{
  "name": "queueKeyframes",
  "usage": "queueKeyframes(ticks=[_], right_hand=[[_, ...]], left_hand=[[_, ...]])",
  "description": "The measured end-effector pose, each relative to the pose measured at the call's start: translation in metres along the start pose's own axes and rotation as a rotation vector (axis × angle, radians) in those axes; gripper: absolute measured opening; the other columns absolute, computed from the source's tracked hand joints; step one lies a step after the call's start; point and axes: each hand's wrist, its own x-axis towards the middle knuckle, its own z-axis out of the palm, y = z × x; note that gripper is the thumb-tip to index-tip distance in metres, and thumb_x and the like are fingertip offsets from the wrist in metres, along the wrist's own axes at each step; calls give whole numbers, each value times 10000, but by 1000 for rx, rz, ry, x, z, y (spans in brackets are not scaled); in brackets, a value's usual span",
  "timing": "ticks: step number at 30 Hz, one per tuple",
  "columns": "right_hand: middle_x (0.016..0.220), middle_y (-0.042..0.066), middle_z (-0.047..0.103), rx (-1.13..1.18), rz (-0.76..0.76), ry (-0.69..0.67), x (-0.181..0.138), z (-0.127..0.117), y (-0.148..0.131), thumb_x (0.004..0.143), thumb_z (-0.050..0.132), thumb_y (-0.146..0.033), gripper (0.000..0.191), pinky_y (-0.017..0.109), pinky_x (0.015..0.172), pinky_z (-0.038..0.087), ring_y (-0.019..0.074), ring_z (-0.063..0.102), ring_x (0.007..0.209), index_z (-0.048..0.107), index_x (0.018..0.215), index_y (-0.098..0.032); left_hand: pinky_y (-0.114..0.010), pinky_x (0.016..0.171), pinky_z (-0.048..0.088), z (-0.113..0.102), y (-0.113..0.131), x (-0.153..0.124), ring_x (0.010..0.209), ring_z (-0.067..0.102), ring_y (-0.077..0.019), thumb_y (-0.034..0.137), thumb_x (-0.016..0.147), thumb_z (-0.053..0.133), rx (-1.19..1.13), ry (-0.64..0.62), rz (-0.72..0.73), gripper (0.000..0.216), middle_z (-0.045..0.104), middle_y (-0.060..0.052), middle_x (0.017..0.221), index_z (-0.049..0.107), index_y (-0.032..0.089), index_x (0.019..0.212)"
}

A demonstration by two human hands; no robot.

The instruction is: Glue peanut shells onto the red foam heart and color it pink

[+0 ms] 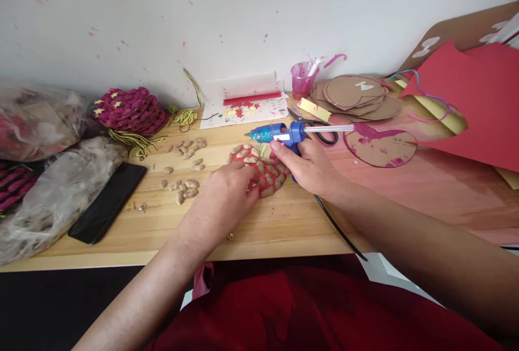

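My right hand (310,167) is wrapped round the handle of a blue hot glue gun (279,133), whose nozzle points left above a red disc (263,170) covered with peanut shells. My left hand (227,194) rests on the disc's left edge with its fingers curled down; whether they pinch anything is hidden. Loose peanut shells (184,186) lie scattered on the wooden table (284,221) just left of the disc. The gun's black cord (338,232) runs off the front edge.
A black phone (107,202) and plastic bags (57,189) lie at the left. A magenta woven piece (130,108), black scissors (320,126), a pink cup (303,78), cardboard discs (357,94) and red paper (474,97) stand at the back and right.
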Motion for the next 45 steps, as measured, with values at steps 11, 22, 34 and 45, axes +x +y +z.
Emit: queueKeyframes(ticks=[11,22,34,45], right_hand=[[646,-11,548,-12,18,6,-1,1,1,984,556,-521,410,301,656,416,151,512,656,625,724,-212],[642,-11,548,6,20,0,0,0,-1,985,565,-487,383,309,663,410,152,516,648,629,727,-212],[690,-12,579,35,4,13,0,2,1,980,566,-479,367,303,705,426,149,534,691,633,749,-201],[659,-22,553,32,26,2,1,1,1,980,564,-480,369,299,706,430,145,533,673,629,748,-200]], left_hand=[[-311,652,308,6,-2,1,626,417,-194,83,727,670,28,-24,18,180,493,-23,657,602,214,625],[-316,687,379,2,-1,1,644,482,-202,34,722,673,52,-31,42,204,517,-21,658,629,210,628],[-317,837,511,-13,-7,1,805,661,-180,102,852,597,241,-81,8,186,697,-34,915,757,196,854],[-291,729,491,-2,-9,-1,763,661,-169,151,847,695,321,-46,21,82,702,-33,905,758,194,819]])
